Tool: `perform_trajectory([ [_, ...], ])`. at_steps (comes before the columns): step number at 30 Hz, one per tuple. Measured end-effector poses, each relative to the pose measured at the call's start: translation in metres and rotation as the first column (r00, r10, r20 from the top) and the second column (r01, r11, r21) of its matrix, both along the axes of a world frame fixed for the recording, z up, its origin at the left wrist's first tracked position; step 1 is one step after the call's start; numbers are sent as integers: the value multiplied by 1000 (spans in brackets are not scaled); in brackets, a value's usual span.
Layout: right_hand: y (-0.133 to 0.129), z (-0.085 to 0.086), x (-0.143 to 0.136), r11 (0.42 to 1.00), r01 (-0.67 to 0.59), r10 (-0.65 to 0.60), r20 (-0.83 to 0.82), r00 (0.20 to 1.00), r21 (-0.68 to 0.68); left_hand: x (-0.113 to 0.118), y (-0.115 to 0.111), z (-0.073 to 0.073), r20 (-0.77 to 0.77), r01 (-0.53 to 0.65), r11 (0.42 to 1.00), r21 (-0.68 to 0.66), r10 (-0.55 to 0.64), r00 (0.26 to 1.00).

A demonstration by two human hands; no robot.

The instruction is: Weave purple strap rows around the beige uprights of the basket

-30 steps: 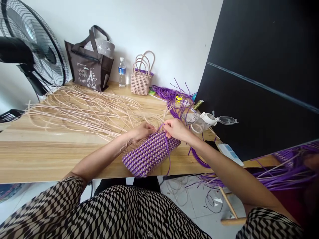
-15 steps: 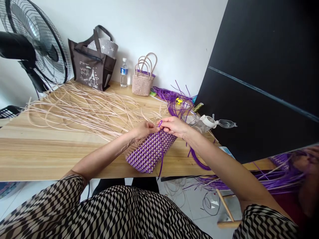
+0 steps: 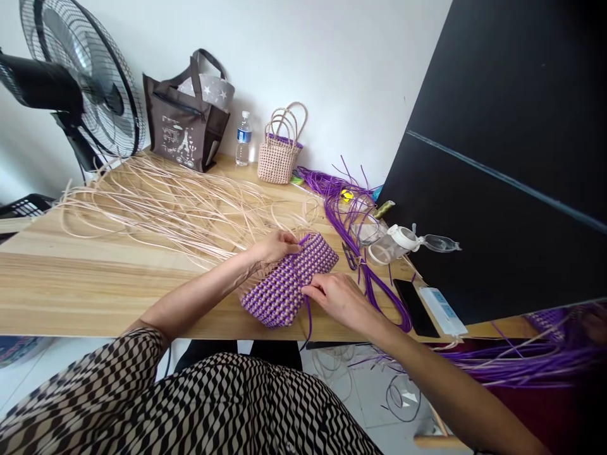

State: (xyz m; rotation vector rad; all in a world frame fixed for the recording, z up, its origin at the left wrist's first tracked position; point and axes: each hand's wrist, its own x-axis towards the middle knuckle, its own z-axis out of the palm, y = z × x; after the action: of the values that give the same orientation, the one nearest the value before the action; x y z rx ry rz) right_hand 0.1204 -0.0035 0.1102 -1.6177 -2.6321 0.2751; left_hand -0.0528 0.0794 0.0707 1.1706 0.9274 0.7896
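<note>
A purple and beige woven basket lies tilted near the table's front edge, with long beige strands fanning out from its far left side. At its upper edge my left hand is closed, thumb and fingers pinching the basket edge by a short purple strand end. My right hand is over the basket's right side, thumb and forefinger pinched on a purple strand that hangs down past the front edge. The other fingers of that hand are curled in.
Purple strands lie bundled at right, beside a clear bottle with a white lid, a black phone and a white power strip. Behind stand a finished basket, a water bottle, a brown bag and a fan.
My right hand has come down and toward me from the basket's upper edge, drawing along the purple strand. The loop between my hands has shrunk. My left hand stays at the edge.
</note>
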Motion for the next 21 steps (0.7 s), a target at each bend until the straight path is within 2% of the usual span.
perform_trajectory([
  [3,-11,1,-5,1000,-27,27,-19,999,-16,-1,1,-2,12,10,1000,-8,-9,1000],
  [5,-4,9,-7,999,-49,47,-108,993,-10,-1,0,-2,-6,26,999,24,-25,1000],
  [9,38,32,-9,968,51,22,-286,958,246,1,-9,1,-67,84,986,146,-75,995],
  [10,51,35,-11,965,35,43,-291,956,258,2,-11,3,-81,96,979,181,-83,993],
  [11,63,37,-13,978,-12,75,-299,951,207,3,-14,4,-88,103,971,214,-85,992],
  [12,75,37,-14,992,-81,109,-321,941,98,4,-17,5,-91,109,964,244,-89,992],
  [14,91,32,-17,971,-183,100,-435,895,-153,6,-21,6,-94,123,951,285,-100,991],
  [16,100,23,-17,929,-180,-44,-580,813,-323,7,-22,6,-108,138,946,292,-111,988],
  [18,103,13,-10,894,-95,-264,-686,678,-439,6,-20,6,-121,148,953,264,-119,985],
  [21,102,1,7,803,-16,-521,-715,466,-596,4,-16,5,-102,147,971,191,-129,986],
])
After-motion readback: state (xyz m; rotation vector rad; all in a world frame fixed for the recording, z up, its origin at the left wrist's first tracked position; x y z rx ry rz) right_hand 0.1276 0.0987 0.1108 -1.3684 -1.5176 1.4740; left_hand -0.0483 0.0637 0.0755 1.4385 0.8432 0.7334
